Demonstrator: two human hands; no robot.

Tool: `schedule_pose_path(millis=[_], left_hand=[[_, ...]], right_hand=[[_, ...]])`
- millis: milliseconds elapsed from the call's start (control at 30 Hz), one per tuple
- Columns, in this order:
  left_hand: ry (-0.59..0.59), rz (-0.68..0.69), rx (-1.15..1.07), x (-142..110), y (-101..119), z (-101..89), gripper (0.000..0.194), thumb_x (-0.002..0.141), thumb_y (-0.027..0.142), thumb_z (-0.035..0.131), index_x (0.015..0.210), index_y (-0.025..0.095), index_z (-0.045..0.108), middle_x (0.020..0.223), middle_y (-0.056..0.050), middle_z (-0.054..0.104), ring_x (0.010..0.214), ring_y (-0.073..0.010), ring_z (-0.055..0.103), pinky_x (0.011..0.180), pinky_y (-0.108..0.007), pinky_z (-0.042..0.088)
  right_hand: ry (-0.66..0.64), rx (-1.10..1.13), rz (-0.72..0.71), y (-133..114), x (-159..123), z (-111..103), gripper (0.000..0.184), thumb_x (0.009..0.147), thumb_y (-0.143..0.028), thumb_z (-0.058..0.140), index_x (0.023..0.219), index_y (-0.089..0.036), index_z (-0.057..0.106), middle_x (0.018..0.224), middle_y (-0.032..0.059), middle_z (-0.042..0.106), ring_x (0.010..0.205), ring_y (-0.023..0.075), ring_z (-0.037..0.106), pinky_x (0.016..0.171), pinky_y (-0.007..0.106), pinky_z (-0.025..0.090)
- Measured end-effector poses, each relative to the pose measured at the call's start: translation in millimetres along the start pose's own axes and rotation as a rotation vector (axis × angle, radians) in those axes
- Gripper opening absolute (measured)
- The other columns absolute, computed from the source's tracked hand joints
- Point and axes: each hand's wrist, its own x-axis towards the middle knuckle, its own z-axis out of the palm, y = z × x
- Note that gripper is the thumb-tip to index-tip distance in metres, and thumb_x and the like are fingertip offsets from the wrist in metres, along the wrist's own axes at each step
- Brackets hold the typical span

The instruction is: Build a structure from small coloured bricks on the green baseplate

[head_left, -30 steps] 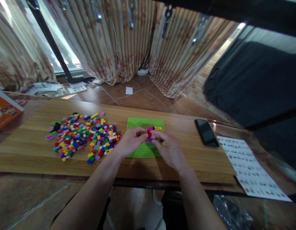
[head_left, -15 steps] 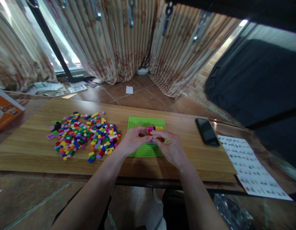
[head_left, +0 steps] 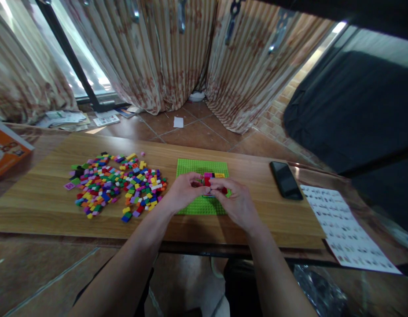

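A small stack of toy bricks (head_left: 207, 175), with magenta, red and yellow pieces showing, is over the green studded baseplate (head_left: 204, 207). My left hand (head_left: 186, 193) is closed on the stack's left side, thumb and fingers pinching it. From the right, my right hand (head_left: 234, 198) grips the same stack, its thumb and fingertips close to the left thumb. Much of the stack is covered by my fingers, so I cannot tell whether it is fixed to the baseplate.
Loose coloured bricks (head_left: 114, 185) lie spread over the left of the wooden table (head_left: 48, 198). A black phone (head_left: 285, 180) rests on the right side. Beside it, a printed sheet (head_left: 347, 229) overhangs the edge. An orange and white box (head_left: 7, 149) sits far left.
Both hands stay around the brick stack. The right fingers have shifted slightly on it, and the whole view has moved a little.
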Motion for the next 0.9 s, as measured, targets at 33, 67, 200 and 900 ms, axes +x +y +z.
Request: schedule_pose_path(millis=[33,67,200,900], left_hand=[[0.003,-0.003,-0.005,0,0,0.0,0.034,0.062,0.028,0.080,0.091,0.013,0.068,0.070,0.000,0.067,0.065,-0.0128,0.060,0.063,-0.025,0.045],[0.005,-0.008,-0.011,0,1,0.1,0.035,0.062,0.028,0.081,0.090,0.013,0.068,0.070,0.000,0.066,0.065,-0.0128,0.060,0.063,-0.025,0.045],[0.016,-0.020,-0.023,1,2,1.1,0.037,0.060,0.026,0.082,0.091,0.013,0.067,0.069,0.001,0.066,0.064,-0.0123,0.059,0.063,-0.024,0.045],[0.153,-0.049,-0.146,-6,21,-16.8,0.028,0.071,0.031,0.074,0.089,0.012,0.067,0.066,0.001,0.064,0.060,-0.0098,0.060,0.062,-0.023,0.048]], right_hand=[[-0.003,0.002,0.004,0,0,0,0.023,0.083,-0.014,0.066,0.102,-0.026,0.073,0.087,0.0010,0.074,0.084,0.0171,0.068,0.080,0.032,0.052],[-0.006,0.002,0.005,1,0,0,0.023,0.083,-0.014,0.066,0.101,-0.026,0.073,0.087,0.0010,0.074,0.084,0.0171,0.068,0.080,0.032,0.052],[-0.013,-0.011,-0.016,0,1,0,0.020,0.084,-0.014,0.065,0.097,-0.025,0.074,0.088,0.0014,0.074,0.083,0.0168,0.067,0.080,0.032,0.052],[0.303,0.061,0.098,7,3,0,0.017,0.087,-0.028,0.060,0.095,-0.021,0.074,0.091,0.0048,0.077,0.085,0.0190,0.071,0.082,0.035,0.056]])
